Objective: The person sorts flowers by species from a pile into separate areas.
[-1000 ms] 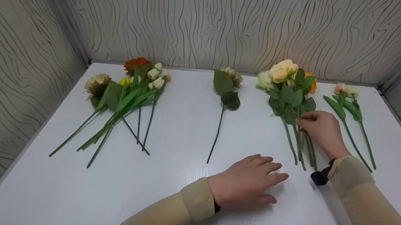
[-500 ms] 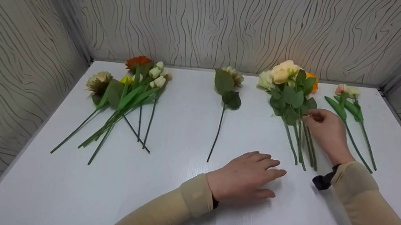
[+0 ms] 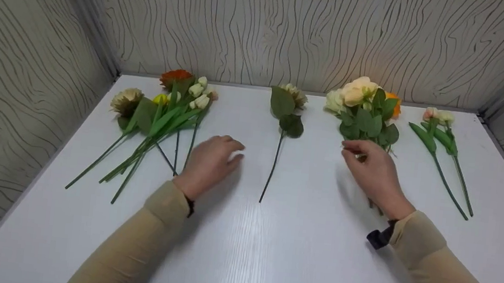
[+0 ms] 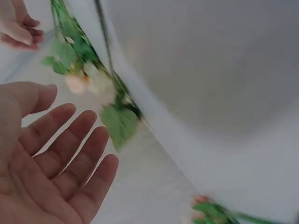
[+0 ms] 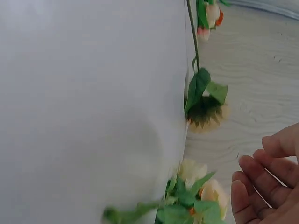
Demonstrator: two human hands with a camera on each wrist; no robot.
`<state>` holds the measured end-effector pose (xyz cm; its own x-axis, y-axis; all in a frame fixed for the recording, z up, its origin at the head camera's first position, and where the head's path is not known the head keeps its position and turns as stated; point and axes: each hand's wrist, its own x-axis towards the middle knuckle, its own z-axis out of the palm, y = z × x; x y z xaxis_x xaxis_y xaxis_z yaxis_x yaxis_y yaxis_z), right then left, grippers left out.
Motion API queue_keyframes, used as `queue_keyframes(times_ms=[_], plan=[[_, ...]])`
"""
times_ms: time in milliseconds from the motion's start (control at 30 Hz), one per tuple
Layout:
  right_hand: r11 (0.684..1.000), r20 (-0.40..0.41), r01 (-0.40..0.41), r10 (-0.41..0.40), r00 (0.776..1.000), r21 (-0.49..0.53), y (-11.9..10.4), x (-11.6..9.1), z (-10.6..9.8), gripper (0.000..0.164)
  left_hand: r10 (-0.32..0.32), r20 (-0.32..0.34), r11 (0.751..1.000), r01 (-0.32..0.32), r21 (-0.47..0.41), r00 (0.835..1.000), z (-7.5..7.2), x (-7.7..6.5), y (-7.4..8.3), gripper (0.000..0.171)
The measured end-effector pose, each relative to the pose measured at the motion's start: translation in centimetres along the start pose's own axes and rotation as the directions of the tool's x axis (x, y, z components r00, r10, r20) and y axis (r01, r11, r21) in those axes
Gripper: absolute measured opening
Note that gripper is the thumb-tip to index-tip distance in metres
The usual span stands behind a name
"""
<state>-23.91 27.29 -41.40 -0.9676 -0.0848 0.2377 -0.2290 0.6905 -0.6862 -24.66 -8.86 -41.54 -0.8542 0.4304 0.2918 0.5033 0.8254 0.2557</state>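
My left hand (image 3: 212, 163) is above the table between the left pile of artificial flowers (image 3: 164, 120) and a lone cream flower (image 3: 282, 102) in the middle. In the left wrist view its fingers are spread and relaxed, with nothing in them. My right hand (image 3: 375, 173) hovers in front of a bunch of peach, cream and orange flowers (image 3: 361, 122), covering most of their stems. Its loosely bent fingers hold nothing in the right wrist view. The lone flower has broad leaves and a thin dark stem pointing toward me.
Two tulips (image 3: 440, 135), pink and white, lie at the right of the white table (image 3: 258, 259). A wood-grain patterned wall (image 3: 263, 30) borders the back edge, with similar panels at both sides. Several stems in the left pile cross each other.
My left hand has swung left and away from me, from the middle front toward the left pile. My right hand has left the right side of the bunch and moved left across its stems.
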Motion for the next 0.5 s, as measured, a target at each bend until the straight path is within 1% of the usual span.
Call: queue_keyframes(times_ms=[33, 67, 100, 200, 267, 333, 367, 433, 500], plan=[[0.999, 0.02, 0.034, -0.034, 0.999, -0.005, -0.5, 0.0, 0.8, 0.029, -0.062, -0.023, 0.998, 0.063, 0.006, 0.998, -0.6, -0.4, -1.8, 0.019], [0.998, 0.048, 0.06, -0.06, 0.997, -0.005, -1.1, -0.1, 1.6, 0.027, -0.119, -0.043, 0.993, 0.12, 0.012, 0.992, -1.2, -0.9, -3.5, 0.018], [0.996, 0.077, 0.086, -0.086, 0.993, -0.004, -1.7, -0.2, 2.4, 0.026, -0.174, -0.062, 0.984, 0.176, 0.017, 0.983, -1.9, -1.5, -5.2, 0.017], [0.99, 0.169, 0.138, -0.134, 0.976, -0.009, -3.7, -0.8, 4.7, 0.025, -0.318, -0.1, 0.946, 0.322, 0.028, 0.943, -3.7, -3.1, -9.5, 0.015], [0.985, 0.222, 0.173, -0.165, 0.961, -0.014, -5.1, -1.4, 6.2, 0.024, -0.396, -0.1, 0.916, 0.4, 0.025, 0.913, -4.7, -4.3, -11.7, 0.017], [0.974, 0.265, 0.228, -0.217, 0.94, -0.011, -6.6, -1.8, 7.4, 0.024, -0.458, -0.083, 0.887, 0.462, 0.025, 0.885, -5.6, -5.2, -13.2, 0.02], [0.966, 0.282, 0.26, -0.247, 0.927, -0.011, -7.3, -2.0, 8.0, 0.024, -0.484, -0.068, 0.873, 0.486, 0.023, 0.872, -6.0, -5.7, -13.8, 0.023], [0.945, 0.303, 0.327, -0.313, 0.9, 0.006, -8.6, -2.4, 8.9, 0.023, -0.524, -0.031, 0.851, 0.524, 0.017, 0.851, -6.4, -6.4, -14.4, 0.03], [0.925, 0.317, 0.379, -0.367, 0.874, 0.026, -9.7, -2.7, 9.6, 0.022, -0.556, 0.007, 0.831, 0.556, 0.013, 0.831, -6.5, -6.8, -14.8, 0.033]])
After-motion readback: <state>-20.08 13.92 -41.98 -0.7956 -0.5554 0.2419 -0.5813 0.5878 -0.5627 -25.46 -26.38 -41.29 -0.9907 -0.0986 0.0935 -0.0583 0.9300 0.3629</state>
